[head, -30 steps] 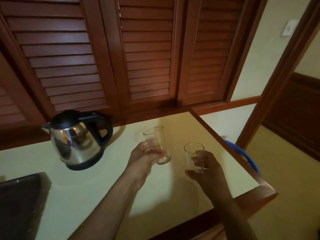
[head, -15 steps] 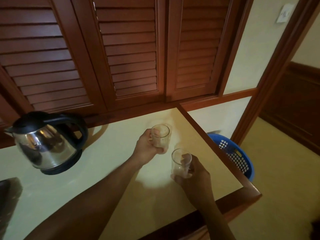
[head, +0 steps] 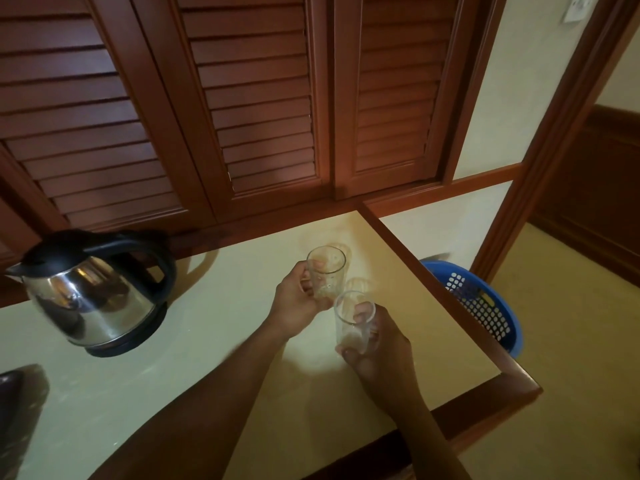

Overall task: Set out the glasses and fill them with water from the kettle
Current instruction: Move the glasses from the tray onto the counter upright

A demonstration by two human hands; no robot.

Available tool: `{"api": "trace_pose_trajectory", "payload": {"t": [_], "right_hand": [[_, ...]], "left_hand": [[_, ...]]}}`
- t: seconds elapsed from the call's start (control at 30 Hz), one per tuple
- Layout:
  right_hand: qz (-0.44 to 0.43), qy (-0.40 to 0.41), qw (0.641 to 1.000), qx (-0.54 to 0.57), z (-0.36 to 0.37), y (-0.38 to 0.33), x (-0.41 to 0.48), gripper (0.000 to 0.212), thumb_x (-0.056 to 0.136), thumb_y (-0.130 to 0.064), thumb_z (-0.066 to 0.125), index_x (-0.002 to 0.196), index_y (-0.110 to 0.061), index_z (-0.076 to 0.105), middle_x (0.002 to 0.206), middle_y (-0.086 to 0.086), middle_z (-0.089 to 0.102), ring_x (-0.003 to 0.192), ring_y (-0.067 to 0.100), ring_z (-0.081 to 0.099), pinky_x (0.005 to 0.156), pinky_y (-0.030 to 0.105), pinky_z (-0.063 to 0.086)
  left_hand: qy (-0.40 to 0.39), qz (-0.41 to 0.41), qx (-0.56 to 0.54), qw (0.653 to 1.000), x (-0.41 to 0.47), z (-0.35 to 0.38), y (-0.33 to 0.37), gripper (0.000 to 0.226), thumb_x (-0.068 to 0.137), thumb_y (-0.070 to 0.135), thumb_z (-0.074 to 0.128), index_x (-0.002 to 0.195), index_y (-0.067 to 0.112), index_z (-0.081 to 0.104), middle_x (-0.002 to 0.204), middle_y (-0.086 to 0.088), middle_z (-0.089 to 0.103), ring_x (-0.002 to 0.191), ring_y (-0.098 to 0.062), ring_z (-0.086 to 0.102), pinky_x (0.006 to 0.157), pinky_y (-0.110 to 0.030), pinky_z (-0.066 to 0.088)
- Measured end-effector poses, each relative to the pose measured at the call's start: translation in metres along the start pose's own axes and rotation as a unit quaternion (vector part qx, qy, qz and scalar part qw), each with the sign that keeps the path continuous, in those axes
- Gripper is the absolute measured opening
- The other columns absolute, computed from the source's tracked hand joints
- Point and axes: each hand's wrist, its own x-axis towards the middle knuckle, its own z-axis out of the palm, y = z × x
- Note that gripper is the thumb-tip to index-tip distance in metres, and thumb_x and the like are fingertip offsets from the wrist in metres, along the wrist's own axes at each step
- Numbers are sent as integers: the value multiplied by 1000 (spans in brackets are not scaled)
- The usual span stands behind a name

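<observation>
Head view, looking down on a pale table (head: 207,368) edged in dark wood. We recorded the left hand (head: 296,304) gripping the farther glass (head: 327,271), fingers and thumb wrapped around its lower half; the right hand (head: 379,356) gripped the nearer glass (head: 353,322) in the same manner, one fingertip showing through the clear wall just under the rim. Both glasses stood mouth up, leaning slightly, over the table's far right part, near its right edge; we saw no water in either. In this view the rim of the nearer glass overlapped the base of the farther one; we could not tell whether they touched, nor whether either base rested on the table.

The kettle (head: 93,296), polished steel with a black lid and a black handle (head: 157,261), sat on its dark base (head: 128,344) at the table's left, well apart from both hands; its spout faced left, its handle faced the glasses.

Behind the table we noted louvred wooden doors (head: 259,116); beside the table's right edge, lower down, stood a blue perforated basket (head: 485,306); a dark object (head: 14,403), cut off by the frame, lay at the table's near left; a pale wall switch (head: 576,8) showed at the upper right.
</observation>
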Motion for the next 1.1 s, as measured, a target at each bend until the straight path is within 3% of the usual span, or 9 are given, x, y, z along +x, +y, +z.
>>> {"api": "trace_pose_trajectory", "payload": {"t": [0.17,0.33,0.5,0.6,0.67,0.8,0.9,0.97,1.1], "right_hand": [[-4,-4,1000,-4,1,2,1,70,60,-20,95,120,-20,60,101,-26,58,86,-21,53,73,-5,37],[19,-25,999,-18,-2,4,3,69,62,-26,96,120,-19,60,98,-21,61,86,3,62,70,-3,40],[98,8,995,16,-5,-18,-19,83,59,-37,96,127,-30,49,116,-16,53,98,4,59,71,9,48],[106,159,981,44,-3,-47,-48,44,75,-28,86,102,-32,51,99,-10,58,88,10,58,71,32,52],[70,177,977,97,3,-67,-61,26,85,-16,76,89,-30,54,81,-6,61,76,10,59,67,33,53],[-6,8,992,128,33,-104,-63,17,89,-11,72,82,-24,62,77,-7,64,72,10,60,64,20,48],[-37,-113,985,121,65,-141,-65,14,86,-15,77,86,-24,67,79,-10,68,71,8,63,63,16,46],[-72,-188,975,98,91,-163,-70,13,85,-18,78,89,-24,69,81,-13,69,74,7,65,64,15,47],[-113,-291,947,80,142,-202,-88,12,85,-22,78,94,-25,71,83,-9,69,81,7,67,68,14,47]], "left_hand": [[1,-11,-5,1000,2,0,-5,68,64,18,99,122,28,65,108,8,76,100,-11,74,92,-34,62],[4,-34,-27,999,-1,-3,-4,66,55,20,101,110,25,66,108,3,75,106,-27,72,94,-48,61],[-43,-3,-18,999,-16,-28,1,84,63,0,96,134,20,54,120,3,61,118,-18,61,100,-27,54],[-58,18,5,998,-32,-72,4,59,70,-11,87,117,18,65,122,-15,62,109,-27,64,96,-32,60],[-80,27,40,996,-43,-107,9,34,82,-9,78,112,6,70,119,-15,68,102,-20,73,89,-31,62],[-110,69,111,985,-63,-175,23,24,89,-21,65,106,-4,70,95,-7,65,80,7,68,73,-13,55],[-136,84,174,972,-81,-230,33,25,91,-12,69,116,-6,70,97,-11,67,84,5,68,76,-15,56],[-153,84,209,962,-94,-266,37,25,94,-5,69,118,2,72,104,-12,72,95,-7,71,85,-19,58],[-119,89,290,945,-130,-343,32,28,93,-3,69,118,9,74,100,3,73,88,-4,66,77,-3,47]]}}
